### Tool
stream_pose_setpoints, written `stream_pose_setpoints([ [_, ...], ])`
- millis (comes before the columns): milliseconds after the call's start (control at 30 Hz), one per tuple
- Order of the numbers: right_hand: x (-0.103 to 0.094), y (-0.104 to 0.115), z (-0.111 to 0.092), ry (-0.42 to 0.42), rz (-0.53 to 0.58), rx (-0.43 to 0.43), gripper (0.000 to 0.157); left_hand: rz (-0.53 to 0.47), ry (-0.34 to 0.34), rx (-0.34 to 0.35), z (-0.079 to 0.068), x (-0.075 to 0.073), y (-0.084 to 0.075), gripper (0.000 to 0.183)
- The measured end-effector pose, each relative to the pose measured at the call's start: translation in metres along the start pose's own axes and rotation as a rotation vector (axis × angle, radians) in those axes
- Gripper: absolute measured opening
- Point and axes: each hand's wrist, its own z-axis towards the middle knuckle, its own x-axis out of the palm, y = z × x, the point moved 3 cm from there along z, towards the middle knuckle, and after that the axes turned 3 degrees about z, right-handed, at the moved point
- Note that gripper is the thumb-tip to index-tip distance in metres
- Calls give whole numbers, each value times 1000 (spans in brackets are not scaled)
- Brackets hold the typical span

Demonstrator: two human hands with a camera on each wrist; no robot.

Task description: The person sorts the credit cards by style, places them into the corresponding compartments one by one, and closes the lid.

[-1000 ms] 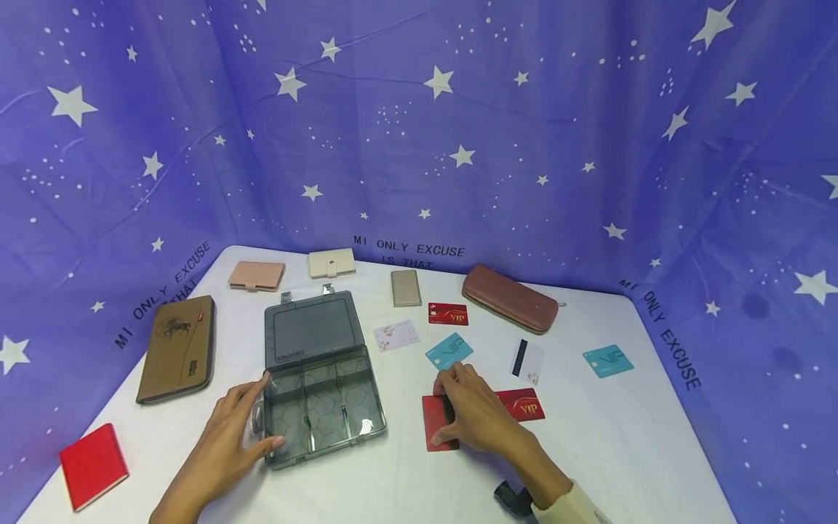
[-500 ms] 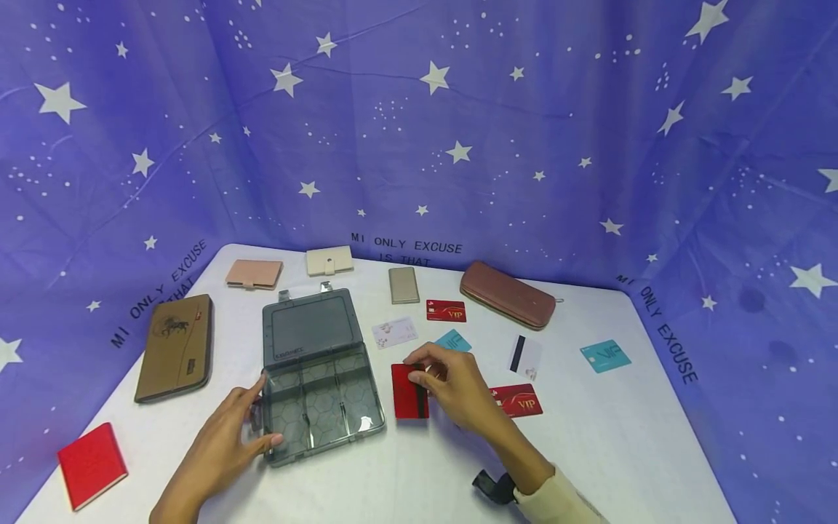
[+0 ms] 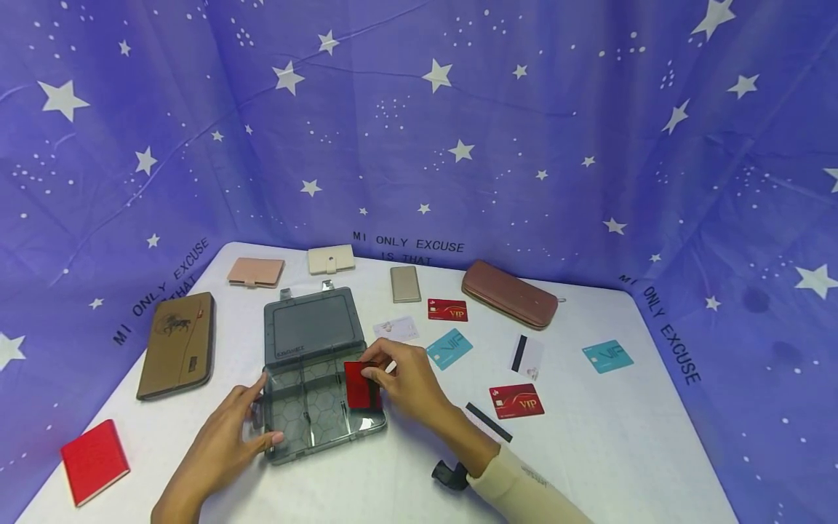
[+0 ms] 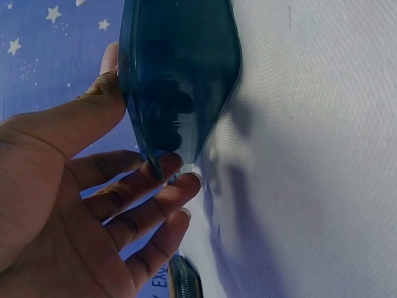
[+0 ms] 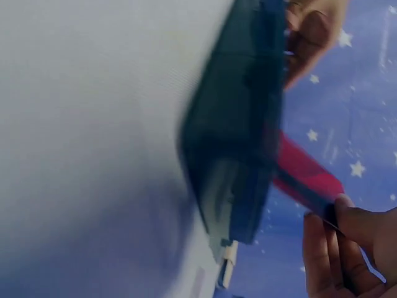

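A translucent grey plastic divided case (image 3: pixel 308 411) lies on the table with its lid (image 3: pixel 310 327) laid back. My left hand (image 3: pixel 225 437) holds the case's left side, thumb over the rim; in the left wrist view its fingers (image 4: pixel 164 202) curl at the case's side. My right hand (image 3: pixel 412 378) pinches a red card (image 3: pixel 358 386) with a dark stripe by its upper right part, over the rightmost compartment. In the right wrist view the red card (image 5: pixel 310 171) slants at the case's rim, its far end hidden.
Right of the case lie red VIP cards (image 3: pixel 517 401), teal cards (image 3: pixel 449 349) and pale cards (image 3: pixel 526 356); one striped card (image 3: pixel 489 422) is partly under the right forearm. Behind are a brown zip wallet (image 3: pixel 509 295) and small holders (image 3: pixel 330 260). Left are a brown wallet (image 3: pixel 177 346) and red notebook (image 3: pixel 96 462).
My right hand has lifted the red card off the table and carried it left over the case, uncovering a striped card beneath. My left hand has stayed at the case's side.
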Motion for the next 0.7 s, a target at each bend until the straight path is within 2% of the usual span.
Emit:
stream_pose_setpoints([
  [133, 11, -1, -2, 17, -207, -84, 17, 2, -6, 3, 1, 0, -1, 96],
  [267, 16, -3, -5, 39, -425, -104, 14, 5, -5, 7, 1, 0, -2, 96],
  [433, 21, -7, -6, 142, -603, -115, 23, 12, -1, 4, 0, 0, -1, 96],
  [533, 24, -12, -9, 232, -655, -112, 34, 13, 1, 3, 0, 0, -1, 96],
  [600, 24, -15, -9, 264, -645, -103, 38, 14, -1, 3, 0, 0, -1, 96],
  [700, 19, -17, -5, 242, -558, -93, 35, 13, -5, 0, 1, 0, -1, 96],
])
